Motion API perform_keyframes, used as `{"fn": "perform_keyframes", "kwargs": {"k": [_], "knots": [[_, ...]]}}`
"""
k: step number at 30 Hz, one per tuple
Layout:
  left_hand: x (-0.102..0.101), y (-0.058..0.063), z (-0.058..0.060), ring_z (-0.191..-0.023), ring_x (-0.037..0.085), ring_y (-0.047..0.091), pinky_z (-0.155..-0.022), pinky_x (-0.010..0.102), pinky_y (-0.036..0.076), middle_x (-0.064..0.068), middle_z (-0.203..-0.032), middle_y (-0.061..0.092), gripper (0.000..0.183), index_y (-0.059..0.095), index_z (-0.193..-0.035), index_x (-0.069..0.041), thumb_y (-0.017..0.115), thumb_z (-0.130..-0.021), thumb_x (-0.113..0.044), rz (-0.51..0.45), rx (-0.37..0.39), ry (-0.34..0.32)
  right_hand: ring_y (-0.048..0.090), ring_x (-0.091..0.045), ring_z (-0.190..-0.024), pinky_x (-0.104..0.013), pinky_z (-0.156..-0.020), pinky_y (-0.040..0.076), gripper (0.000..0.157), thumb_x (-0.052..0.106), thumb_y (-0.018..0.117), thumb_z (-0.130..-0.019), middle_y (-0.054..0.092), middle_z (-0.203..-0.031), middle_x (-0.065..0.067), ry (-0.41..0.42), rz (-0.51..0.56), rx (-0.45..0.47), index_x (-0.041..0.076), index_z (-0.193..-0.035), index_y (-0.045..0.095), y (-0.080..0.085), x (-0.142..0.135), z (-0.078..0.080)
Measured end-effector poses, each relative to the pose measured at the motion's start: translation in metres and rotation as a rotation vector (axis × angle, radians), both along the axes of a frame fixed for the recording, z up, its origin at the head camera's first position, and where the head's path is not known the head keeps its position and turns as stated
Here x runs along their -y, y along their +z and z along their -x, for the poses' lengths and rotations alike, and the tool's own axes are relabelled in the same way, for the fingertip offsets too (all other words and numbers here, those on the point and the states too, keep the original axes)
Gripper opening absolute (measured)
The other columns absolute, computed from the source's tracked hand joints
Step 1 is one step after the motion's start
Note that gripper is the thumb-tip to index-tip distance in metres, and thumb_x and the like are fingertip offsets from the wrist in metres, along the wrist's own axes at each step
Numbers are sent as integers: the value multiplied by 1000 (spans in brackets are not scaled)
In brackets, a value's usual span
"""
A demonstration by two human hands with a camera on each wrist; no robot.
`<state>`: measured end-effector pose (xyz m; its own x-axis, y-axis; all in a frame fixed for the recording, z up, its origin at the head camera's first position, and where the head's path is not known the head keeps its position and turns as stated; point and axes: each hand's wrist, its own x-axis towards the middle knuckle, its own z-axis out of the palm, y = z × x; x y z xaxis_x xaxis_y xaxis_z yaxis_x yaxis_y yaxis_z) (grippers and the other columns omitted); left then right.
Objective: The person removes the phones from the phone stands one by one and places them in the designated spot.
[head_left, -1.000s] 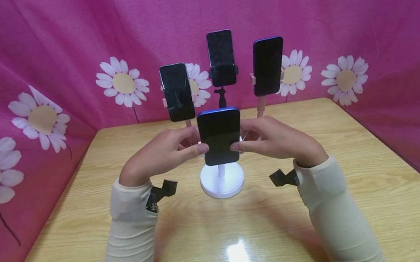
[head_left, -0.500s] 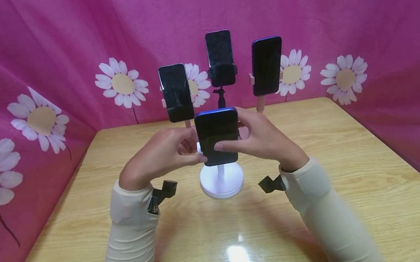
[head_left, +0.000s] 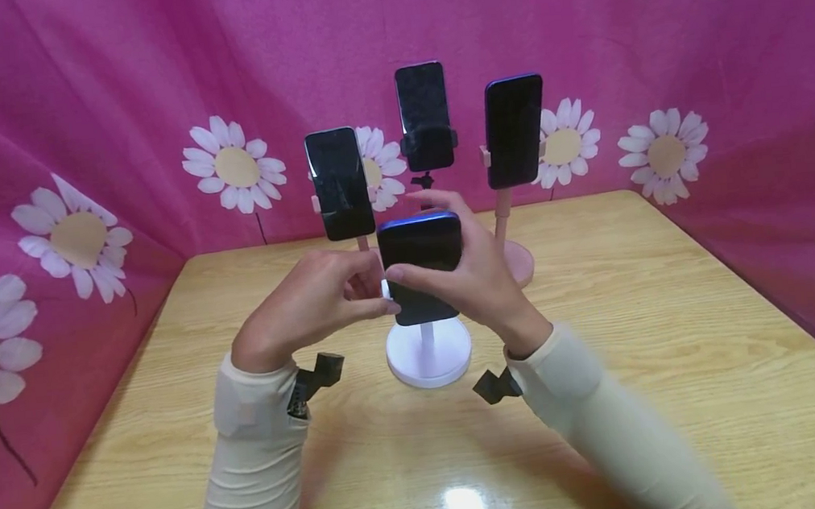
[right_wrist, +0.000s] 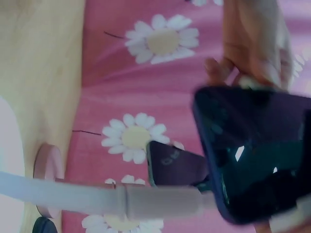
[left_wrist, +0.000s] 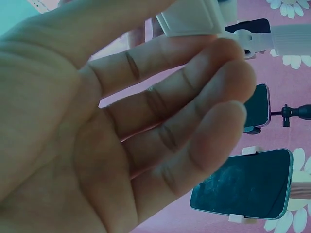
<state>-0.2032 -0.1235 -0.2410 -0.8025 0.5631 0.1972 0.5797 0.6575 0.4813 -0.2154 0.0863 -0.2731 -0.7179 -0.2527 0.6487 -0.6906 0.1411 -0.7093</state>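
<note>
A phone with a black screen and blue edge stands upright in a white phone stand at the table's middle. Around the phone curls my right hand, its thumb lying across the screen and its fingers partly hidden behind. My left hand is at the phone's left edge. There it pinches the stand's white clamp between thumb and index finger; the other fingers are bent loosely. In the right wrist view the same phone fills the right side, with another white clamp piece at its lower edge.
Behind stand three more phones in holders: a left phone, a middle phone and a right phone. A pink round base sits behind my right hand. A magenta daisy curtain encloses the wooden table.
My right hand has moved left from the phone's right edge, its thumb sliding across the screen and its fingers going up behind the phone. The left hand stays at the left edge.
</note>
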Motion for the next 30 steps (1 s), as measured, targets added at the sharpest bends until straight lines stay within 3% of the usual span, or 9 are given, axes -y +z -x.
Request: {"fn": "perform_keyframes", "kwargs": {"k": [5,8,14,18,22,26,30], "knots": [[1,0,0,-75,11,65,-69,29,55,-6,-83,68,35,66,-111,-18,80,-80,-28,0,15,0,52,-14,-117,-40,-113,24,94,28,87,-71,60,-118,-4,-241,69,-252,16,-145,30,-6,13,0],[1,-1,0,-76,10,66,-70,29,55,-7,-85,69,37,66,-113,-19,80,-80,-27,-9,20,-6,53,-17,-115,-39,-108,32,103,23,89,-67,58,-117,-9,-294,94,-376,10,-146,25,-8,19,0],[1,-2,0,-76,10,66,-70,28,56,-6,-84,69,23,67,-97,-17,80,-80,-24,-20,-35,-40,45,-23,-123,-40,-104,39,107,24,90,-65,47,-130,-17,-386,27,-556,8,-145,20,-12,26,-2],[2,-2,1,-76,10,66,-71,28,56,-6,-85,70,24,68,-100,-17,79,-80,-23,-31,-53,-59,44,-23,-123,-36,-95,48,94,26,87,-71,46,-131,-16,-414,-32,-573,10,-143,28,-14,30,-5],[3,-3,2,-79,9,66,-74,30,56,-6,-89,70,34,67,-113,-18,78,-82,-23,-31,-37,-63,48,-21,-116,-35,-88,52,84,27,83,-75,51,-123,-15,-433,-58,-560,10,-140,33,-15,32,-9],[1,-5,4,-80,8,66,-76,31,56,-8,-90,70,40,64,-121,-18,78,-83,-22,-31,-21,-65,50,-21,-108,-34,-84,53,80,29,81,-77,53,-117,-15,-448,-61,-554,10,-138,33,-16,33,-11],[-1,-7,7,-79,9,65,-78,31,56,-8,-87,70,38,66,-118,-17,78,-82,-20,-36,-14,-71,51,-21,-104,-33,-80,54,79,29,81,-77,54,-115,-16,-453,-66,-551,10,-138,33,-16,33,-11]]}}
